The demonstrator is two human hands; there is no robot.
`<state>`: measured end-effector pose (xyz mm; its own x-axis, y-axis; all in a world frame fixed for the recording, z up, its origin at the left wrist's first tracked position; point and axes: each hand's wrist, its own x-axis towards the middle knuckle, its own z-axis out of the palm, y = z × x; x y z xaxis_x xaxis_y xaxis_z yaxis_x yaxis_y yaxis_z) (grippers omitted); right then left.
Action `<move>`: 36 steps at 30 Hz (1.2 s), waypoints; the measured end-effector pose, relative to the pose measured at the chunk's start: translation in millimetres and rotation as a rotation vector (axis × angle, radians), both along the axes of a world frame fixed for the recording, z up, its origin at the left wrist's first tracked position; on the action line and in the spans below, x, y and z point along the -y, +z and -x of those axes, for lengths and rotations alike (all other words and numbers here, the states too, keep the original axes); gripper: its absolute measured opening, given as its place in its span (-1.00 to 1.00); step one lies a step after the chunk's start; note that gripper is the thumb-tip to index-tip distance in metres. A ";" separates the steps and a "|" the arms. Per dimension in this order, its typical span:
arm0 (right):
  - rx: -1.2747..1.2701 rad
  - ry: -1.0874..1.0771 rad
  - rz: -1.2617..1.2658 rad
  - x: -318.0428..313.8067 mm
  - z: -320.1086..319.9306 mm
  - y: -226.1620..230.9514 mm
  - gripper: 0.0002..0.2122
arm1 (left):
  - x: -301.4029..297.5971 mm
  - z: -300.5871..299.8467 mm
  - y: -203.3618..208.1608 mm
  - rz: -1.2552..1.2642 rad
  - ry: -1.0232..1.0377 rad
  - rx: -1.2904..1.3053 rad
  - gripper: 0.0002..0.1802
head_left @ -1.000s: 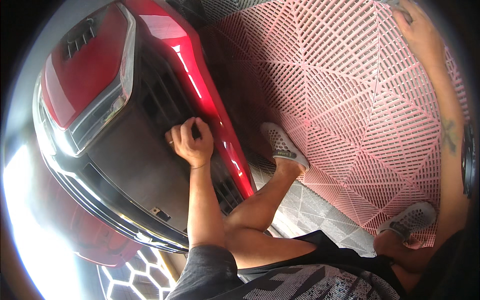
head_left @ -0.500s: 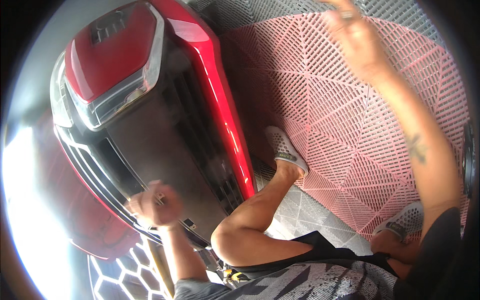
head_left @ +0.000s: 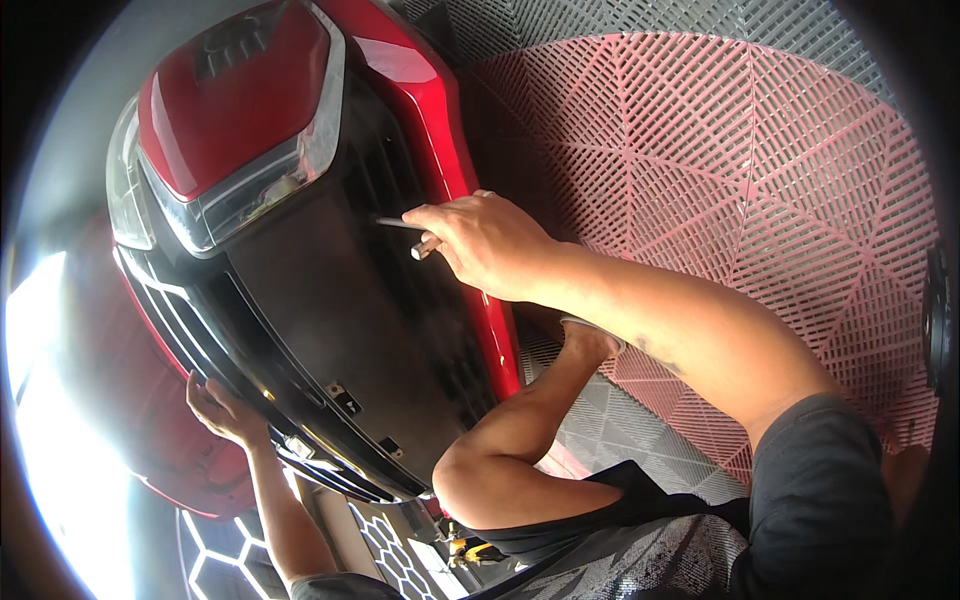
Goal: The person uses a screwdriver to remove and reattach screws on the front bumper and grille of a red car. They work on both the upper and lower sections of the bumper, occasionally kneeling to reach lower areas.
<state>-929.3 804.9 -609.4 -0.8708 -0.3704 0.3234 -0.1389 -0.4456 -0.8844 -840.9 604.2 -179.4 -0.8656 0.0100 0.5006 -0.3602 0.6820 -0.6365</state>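
Note:
A red-and-black car front (head_left: 340, 270) lies along my left side, with a broad matt black panel in its middle. My right hand (head_left: 490, 240) is over the panel's right side, closed around a slim grey tool (head_left: 398, 222) with a thin tip. A short silver end (head_left: 426, 247) also sticks out below the fingers; whether it belongs to the same tool I cannot tell. My left hand (head_left: 225, 410) is at the car's left edge beside the chrome strips, its fingers stretched out and holding nothing visible.
A red and grey slatted tile floor (head_left: 690, 180) spreads to the right. My bent knee (head_left: 465, 475) is close to the near end of the car front. White hexagon light lines (head_left: 215, 560) show at lower left. A black round object (head_left: 935, 315) stands at the right rim.
My right hand has come down from above the red floor to the black panel. The left hand has moved left, off the panel toward the car's edge.

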 end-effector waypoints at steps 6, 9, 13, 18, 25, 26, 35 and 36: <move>-0.042 0.153 -0.157 29.0 14.2 13.5 -0.69 | -4.9 4.3 -4.9 0.002 -0.083 0.054 -0.59; -0.195 0.013 -0.204 42.8 13.0 11.1 -0.72 | 0.4 0.5 0.3 -0.056 -0.062 0.047 -0.59; -0.486 -0.167 -0.326 49.2 6.3 6.8 -0.71 | -5.9 1.8 -7.0 -0.053 -0.028 0.031 -0.58; -0.503 -0.140 -0.373 44.5 -1.6 15.5 -0.71 | -10.7 1.7 -9.4 -0.041 -0.006 0.012 -0.58; -0.215 0.125 -0.283 46.2 11.7 25.7 -0.77 | -1.2 2.9 -8.0 0.010 -0.014 0.064 -0.54; -0.244 0.210 -0.295 41.8 18.5 30.2 -0.79 | -3.8 1.8 -7.2 -0.006 0.003 0.055 -0.52; -0.213 0.548 -0.323 26.2 56.3 61.8 -0.55 | 4.8 -2.5 3.0 -0.003 -0.026 0.118 -0.50; -0.207 0.537 -0.312 27.8 55.1 60.8 -0.58 | 5.4 -3.2 3.5 -0.014 -0.020 0.118 -0.50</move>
